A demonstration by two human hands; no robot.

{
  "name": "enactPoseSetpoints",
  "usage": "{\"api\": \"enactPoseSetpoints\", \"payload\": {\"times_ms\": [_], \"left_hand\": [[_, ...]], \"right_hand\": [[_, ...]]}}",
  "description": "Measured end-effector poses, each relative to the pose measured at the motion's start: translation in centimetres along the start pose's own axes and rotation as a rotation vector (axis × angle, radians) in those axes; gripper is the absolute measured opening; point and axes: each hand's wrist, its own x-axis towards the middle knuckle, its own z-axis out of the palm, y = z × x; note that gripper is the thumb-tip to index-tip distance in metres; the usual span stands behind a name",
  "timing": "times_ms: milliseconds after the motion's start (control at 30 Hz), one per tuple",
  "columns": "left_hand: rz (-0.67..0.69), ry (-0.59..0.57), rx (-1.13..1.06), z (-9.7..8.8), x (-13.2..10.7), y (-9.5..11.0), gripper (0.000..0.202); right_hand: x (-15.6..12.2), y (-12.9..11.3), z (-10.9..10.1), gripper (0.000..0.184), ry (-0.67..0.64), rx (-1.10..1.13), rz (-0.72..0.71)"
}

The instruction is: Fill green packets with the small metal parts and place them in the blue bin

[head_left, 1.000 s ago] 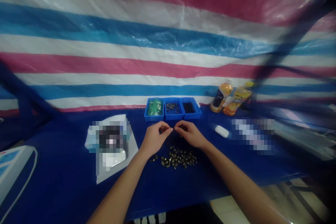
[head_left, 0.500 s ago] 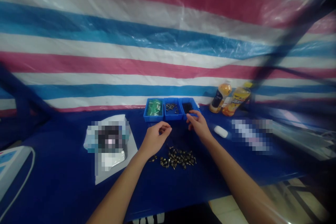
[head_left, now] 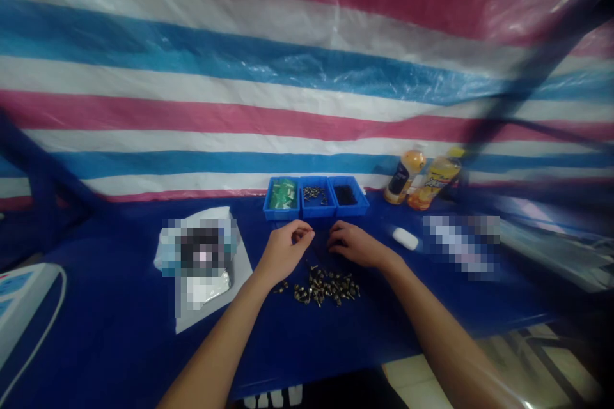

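Observation:
My left hand hovers over the blue table with its fingers curled and thumb against fingertips, pinching something too small to make out. My right hand lies close to the right of it, fingers bent and pressed together; what it holds, if anything, is hidden. Just in front of both hands lies a heap of small brass-and-black metal parts. Behind the hands stand three small blue bins in a row: a left bin with green pieces, a middle bin with small metal parts, a right bin with black pieces.
A white sheet with a blurred object lies at the left. A white oval object and two orange drink bottles stand at the right. A white device is at the far left edge. A striped tarpaulin hangs behind.
My right hand reached back to the right bin with black pieces, then came back down beside my left hand. My left hand stayed in place, still pinched.

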Motion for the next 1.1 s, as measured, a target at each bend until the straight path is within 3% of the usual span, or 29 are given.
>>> {"api": "enactPoseSetpoints", "payload": {"times_ms": [233, 333, 467, 567, 700, 900, 1000, 1100], "left_hand": [[0.005, -0.008, 0.014, 0.0, 0.0, 0.1, 0.019], [0.008, -0.019, 0.029, 0.1, 0.0, 0.2, 0.019], [0.002, -0.035, 0.030, 0.1, 0.0, 0.2, 0.019], [0.002, -0.036, 0.030, 0.1, 0.0, 0.3, 0.020], [0.002, -0.050, 0.027, 0.0, -0.1, 0.3, 0.019], [-0.014, -0.056, 0.027, -0.1, -0.1, 0.3, 0.018], [-0.007, -0.068, 0.036, 0.1, 0.0, 0.0, 0.018], [0.015, -0.083, 0.095, 0.3, 0.0, -0.6, 0.018]], "right_hand": [[0.4, -0.6, 0.1, 0.028, 0.162, 0.025, 0.031], [0.5, -1.1, 0.0, 0.026, 0.213, 0.079, 0.029], [0.6, -1.7, -0.2, 0.016, 0.300, 0.406, 0.121], [0.6, -1.7, -0.7, 0.024, 0.442, 0.593, 0.214], [0.5, -0.8, -1.3, 0.044, 0.471, 0.505, 0.402], [0.6, 0.7, -1.7, 0.041, 0.723, 0.585, 0.436], [0.5, 0.7, -1.7, 0.038, 0.707, 0.430, 0.451], [0.2, 0.1, -1.3, 0.029, 0.524, 0.249, 0.339]]}}
